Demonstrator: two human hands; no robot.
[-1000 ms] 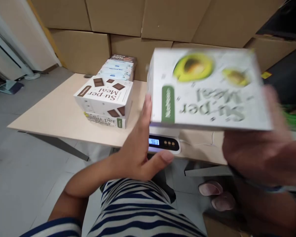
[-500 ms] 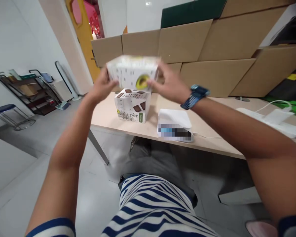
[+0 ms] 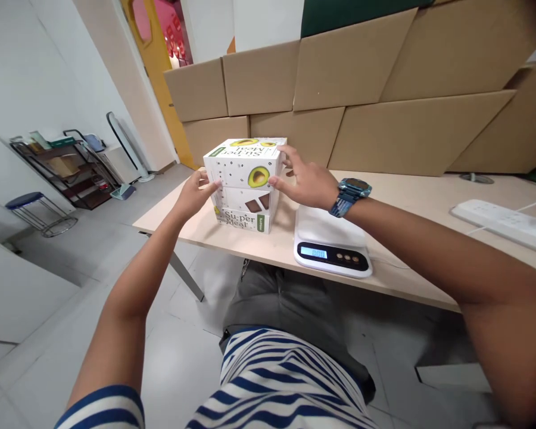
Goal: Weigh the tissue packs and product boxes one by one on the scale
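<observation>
A white food box with an avocado picture [image 3: 236, 171] rests on top of another white box with chocolate squares and "Su-per Meal" lettering [image 3: 241, 221]. My left hand [image 3: 195, 192] grips the upper box by its left side, the thumb on the front edge. On the opposite side my right hand [image 3: 307, 179] has its thumb against the front by the avocado and its fingers on the top right edge. To the right of the boxes sits a white kitchen scale [image 3: 333, 253] with a lit display, partly behind my right wrist.
Large brown cardboard boxes [image 3: 259, 80] stand stacked along the back of the wooden table [image 3: 411, 208]. A white power strip [image 3: 509, 223] with cables lies at the right. Beyond the table's left end are a stool [image 3: 27, 199] and a rack [image 3: 65, 167].
Both hands have lowered the avocado box onto the chocolate box, where it now sits. The camera view has shifted slightly, and the scale's display shows digits.
</observation>
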